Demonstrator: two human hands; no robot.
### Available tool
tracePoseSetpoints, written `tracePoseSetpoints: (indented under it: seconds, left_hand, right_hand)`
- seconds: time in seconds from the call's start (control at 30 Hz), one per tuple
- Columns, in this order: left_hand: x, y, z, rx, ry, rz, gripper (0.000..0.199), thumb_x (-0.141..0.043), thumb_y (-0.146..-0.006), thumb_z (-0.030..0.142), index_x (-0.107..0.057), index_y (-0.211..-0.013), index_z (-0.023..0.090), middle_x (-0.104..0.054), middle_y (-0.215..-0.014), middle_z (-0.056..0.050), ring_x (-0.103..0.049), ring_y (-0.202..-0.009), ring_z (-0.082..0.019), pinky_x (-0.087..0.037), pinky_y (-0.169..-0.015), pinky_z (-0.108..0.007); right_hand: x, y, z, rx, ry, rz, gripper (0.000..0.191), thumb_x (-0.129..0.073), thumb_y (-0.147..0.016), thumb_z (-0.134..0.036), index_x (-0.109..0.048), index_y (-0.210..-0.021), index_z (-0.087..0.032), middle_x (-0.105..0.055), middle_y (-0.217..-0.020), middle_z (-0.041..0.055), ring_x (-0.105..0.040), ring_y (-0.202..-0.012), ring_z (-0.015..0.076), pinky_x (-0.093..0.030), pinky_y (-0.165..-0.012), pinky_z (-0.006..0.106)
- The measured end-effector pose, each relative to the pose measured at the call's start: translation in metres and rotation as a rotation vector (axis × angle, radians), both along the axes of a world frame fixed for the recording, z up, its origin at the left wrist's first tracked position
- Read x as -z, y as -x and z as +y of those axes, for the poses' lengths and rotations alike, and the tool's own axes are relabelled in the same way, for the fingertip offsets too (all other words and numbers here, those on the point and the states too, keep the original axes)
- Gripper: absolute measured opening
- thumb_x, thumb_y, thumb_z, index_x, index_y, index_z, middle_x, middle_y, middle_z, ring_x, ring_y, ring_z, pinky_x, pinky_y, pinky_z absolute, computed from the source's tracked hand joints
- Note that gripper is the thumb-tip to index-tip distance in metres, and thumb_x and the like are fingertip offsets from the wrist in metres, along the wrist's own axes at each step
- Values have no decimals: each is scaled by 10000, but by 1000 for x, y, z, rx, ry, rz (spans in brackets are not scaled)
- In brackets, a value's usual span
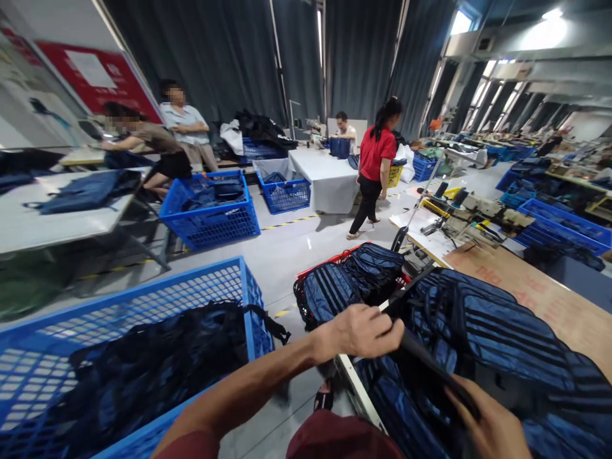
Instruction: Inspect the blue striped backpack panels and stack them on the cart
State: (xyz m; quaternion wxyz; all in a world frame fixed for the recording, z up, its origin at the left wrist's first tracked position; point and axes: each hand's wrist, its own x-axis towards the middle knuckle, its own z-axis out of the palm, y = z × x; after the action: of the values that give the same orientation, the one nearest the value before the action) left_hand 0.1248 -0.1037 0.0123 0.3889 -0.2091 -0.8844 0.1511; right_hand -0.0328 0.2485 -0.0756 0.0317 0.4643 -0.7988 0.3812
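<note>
My left hand [368,331] is closed on one end of the black edge of a dark blue backpack [401,408], which lies at the table's near side. Lower right, my right hand [497,421] has its fingers wrapped over the other end of that black edge; its thumb is partly hidden. Beyond the hands, more blue backpacks with black stripes [511,331] lie piled on the table. Past my left hand, similar backpacks [329,290] fill a red basket [302,274] on the floor.
A large blue crate [243,287] of dark bags stands at my left. Brown cardboard [535,293] and a sewing machine [492,213] are on the table's far side. A person in red [375,159] walks across the aisle. More blue crates [210,223] stand beyond.
</note>
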Motion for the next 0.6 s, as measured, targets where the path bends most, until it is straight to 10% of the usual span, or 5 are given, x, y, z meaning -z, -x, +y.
tracePoseSetpoints:
  seconds: [0.1,0.27,0.43,0.6]
  left_hand:
    - [-15,5,11,44,-167,-107,199,-612,-1048,253,-719,-1216,255,-599,-792,7,-553,-672,-126,-416,-562,-271]
    - [-33,0,-40,2,-959,-693,441,-752,-937,637,-713,-921,199,-689,-974,-28,-623,-943,-180,-497,-850,-300]
    - [-11,-32,-66,189,-1561,-1333,652,-899,-702,739,-628,-922,188,-622,-820,32,-556,-747,-129,-437,-645,-236]
    - [-1,-48,-66,202,-1755,-1298,610,-937,-713,636,-614,-972,188,-686,-881,5,-625,-792,-148,-505,-727,-272]
  right_hand:
    - [3,-26,-28,-21,57,-23,373,-541,-1155,-531,-817,-1283,-315,-812,-1143,22,-815,-980,234,-652,-851,198]
    - [-6,-14,-6,87,96,-228,455,-655,-1069,-628,-866,-1193,-244,-819,-1075,53,-813,-872,248,-643,-795,186]
    - [-14,19,16,238,121,-486,605,-797,-876,-774,-891,-1082,-213,-817,-1048,66,-795,-907,302,-641,-770,209]
    - [-21,29,-14,285,134,-618,660,-803,-838,-808,-859,-1019,-175,-802,-1004,70,-759,-955,341,-632,-718,253]
